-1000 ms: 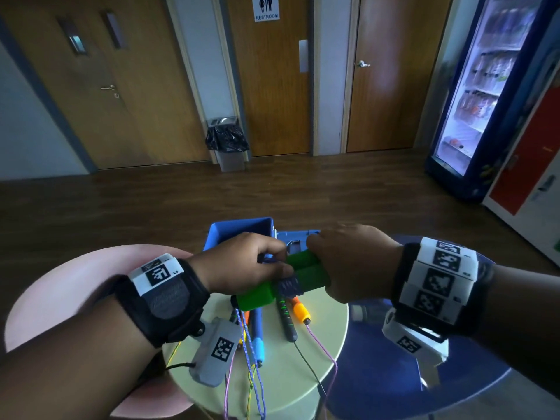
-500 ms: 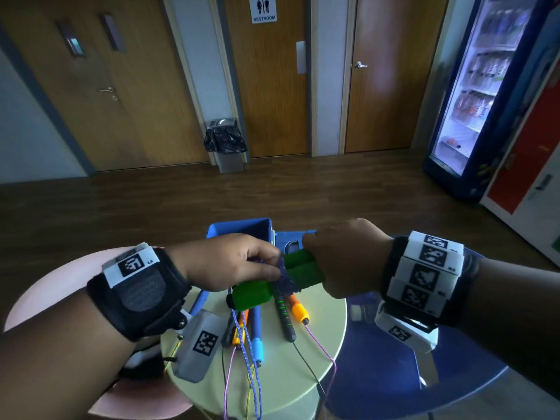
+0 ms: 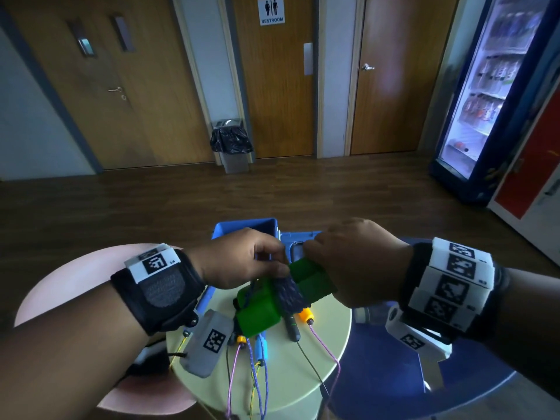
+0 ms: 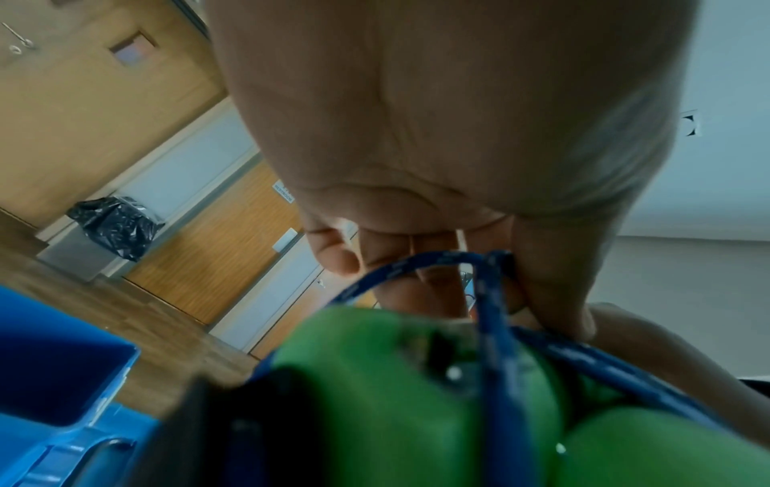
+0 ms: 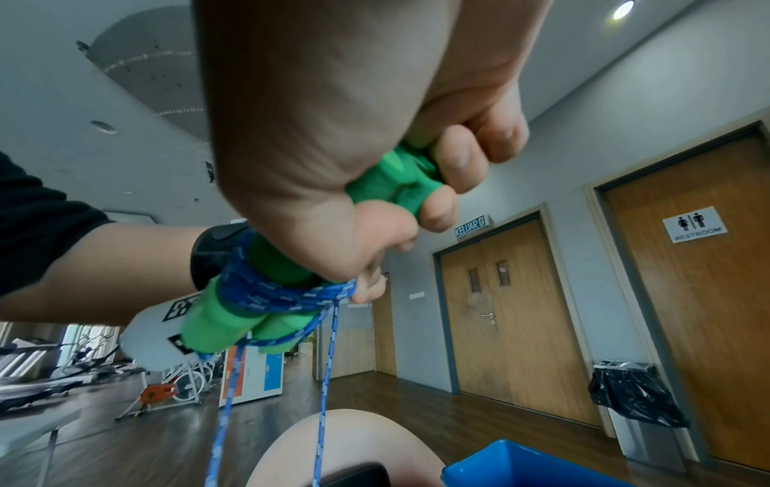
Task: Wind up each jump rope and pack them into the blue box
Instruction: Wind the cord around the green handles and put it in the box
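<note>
Winding is under way at centre frame: the right hand (image 3: 357, 262) grips two green foam handles (image 3: 272, 301). The left hand (image 3: 242, 259) pinches the blue braided cord (image 5: 283, 298). Next, I'd guess, another snug turn, keeping tension.

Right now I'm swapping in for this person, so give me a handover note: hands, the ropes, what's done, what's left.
Right hand grips both green handles together.
Left hand pinches the blue rope, wound several turns around them; loose rope hangs below.
Blue box stands open behind the hands.
Other jump ropes lie unwound on the round table.
Left: finish this wind, box it, then wind and pack the rest.
</note>
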`<control>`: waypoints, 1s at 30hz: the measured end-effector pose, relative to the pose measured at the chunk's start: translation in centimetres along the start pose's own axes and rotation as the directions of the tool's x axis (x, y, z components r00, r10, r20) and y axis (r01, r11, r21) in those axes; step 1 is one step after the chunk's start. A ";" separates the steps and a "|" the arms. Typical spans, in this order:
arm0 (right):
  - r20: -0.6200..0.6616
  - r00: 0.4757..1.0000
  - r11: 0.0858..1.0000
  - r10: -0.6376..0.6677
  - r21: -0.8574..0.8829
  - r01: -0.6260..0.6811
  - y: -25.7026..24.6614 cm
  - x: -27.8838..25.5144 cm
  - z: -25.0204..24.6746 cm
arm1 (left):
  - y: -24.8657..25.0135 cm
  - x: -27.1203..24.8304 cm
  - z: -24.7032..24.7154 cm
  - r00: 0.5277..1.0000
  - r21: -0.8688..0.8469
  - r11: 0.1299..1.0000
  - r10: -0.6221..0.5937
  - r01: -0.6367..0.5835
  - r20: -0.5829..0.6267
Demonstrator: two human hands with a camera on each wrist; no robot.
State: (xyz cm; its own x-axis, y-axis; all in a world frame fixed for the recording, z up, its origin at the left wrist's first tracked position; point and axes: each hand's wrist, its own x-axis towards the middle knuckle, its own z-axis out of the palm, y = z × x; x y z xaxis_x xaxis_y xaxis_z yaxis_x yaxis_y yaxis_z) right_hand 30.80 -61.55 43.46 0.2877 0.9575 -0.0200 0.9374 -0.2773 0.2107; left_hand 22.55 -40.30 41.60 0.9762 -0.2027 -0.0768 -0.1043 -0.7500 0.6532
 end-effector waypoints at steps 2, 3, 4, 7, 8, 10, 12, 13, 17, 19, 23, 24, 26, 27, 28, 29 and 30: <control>0.005 1.000 1.000 -0.026 0.010 0.026 0.5 -0.1 -0.2 | 0.1 0.1 0.2 1.000 -0.054 0.999 -0.002 0.000 -0.030; 0.012 0.999 0.999 -0.034 0.026 0.033 0.8 -0.3 -0.4 | 0.2 0.2 0.4 0.999 -0.095 0.995 0.005 -0.008 -0.036; 0.023 0.999 0.998 -0.040 0.047 0.039 1.1 -0.5 -0.6 | 0.2 0.3 0.4 0.999 -0.139 0.990 0.014 -0.020 -0.040; 0.010 0.998 0.993 -0.055 0.105 0.054 1.7 -1.2 -1.3 | 0.6 0.6 0.6 0.999 -0.259 0.965 0.029 -0.040 -0.046; 0.006 0.998 0.992 -0.065 0.111 0.064 1.9 -1.4 -1.5 | 0.7 0.7 0.7 0.998 -0.287 0.957 0.031 -0.043 -0.047; 0.004 0.996 0.991 -0.093 0.098 0.092 2.4 -1.8 -1.7 | 1.0 0.6 0.7 0.998 -0.324 0.945 0.031 -0.044 -0.046; 0.016 0.993 0.992 -0.120 0.033 0.120 2.8 -2.1 -1.7 | 1.1 0.4 0.6 0.998 -0.347 0.937 0.034 -0.047 -0.044; 0.035 0.992 0.992 -0.124 -0.020 0.124 3.0 -2.2 -1.8 | 1.2 0.3 0.6 0.998 -0.353 0.934 0.035 -0.049 -0.045; 0.125 0.980 0.975 -0.155 -0.137 0.172 3.5 -2.3 -2.1 | 1.6 0.1 1.0 0.998 -0.433 0.900 0.035 -0.056 -0.056; 0.159 0.972 0.960 -0.176 -0.189 0.205 3.6 -2.0 -2.5 | 1.7 0.2 1.2 0.998 -0.447 0.893 0.020 -0.043 -0.057; 0.188 0.956 0.937 -0.225 -0.227 0.265 3.2 -1.5 -2.7 | 1.4 0.7 1.1 0.997 -0.324 0.945 0.015 -0.041 -0.081; 0.178 0.955 0.940 -0.237 -0.208 0.272 3.2 -1.5 -2.8 | 1.3 0.8 1.1 0.996 -0.321 0.946 0.006 -0.033 -0.083; 0.133 0.961 0.953 -0.244 -0.152 0.263 3.4 -1.5 -2.8 | 1.3 0.9 1.1 0.996 -0.342 0.939 -0.003 -0.027 -0.088; 0.109 0.964 0.958 -0.242 -0.128 0.255 3.5 -1.6 -2.9 | 1.4 0.9 1.0 0.995 -0.353 0.935 -0.003 -0.032 -0.096; 0.086 0.966 0.962 -0.244 -0.106 0.252 3.7 -1.7 -2.9 | 1.3 0.9 1.0 0.994 -0.364 0.931 -0.005 -0.034 -0.106; 0.065 0.968 0.965 -0.244 -0.087 0.249 3.9 -1.8 -2.8 | 1.3 0.8 0.9 0.994 -0.371 0.928 -0.007 -0.035 -0.111; 0.042 0.970 0.968 -0.240 -0.067 0.243 3.9 -1.8 -2.7 | 1.3 0.8 0.7 0.994 -0.369 0.929 -0.013 -0.029 -0.110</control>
State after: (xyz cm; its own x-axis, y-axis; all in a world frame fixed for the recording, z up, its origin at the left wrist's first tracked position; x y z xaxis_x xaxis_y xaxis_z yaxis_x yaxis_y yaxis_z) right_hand 33.40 -64.18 46.92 0.0620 0.9918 -0.1115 0.9639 -0.0305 0.2645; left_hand 23.03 -41.91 41.87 0.9924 -0.1227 -0.0017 -0.0552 -0.4588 0.8868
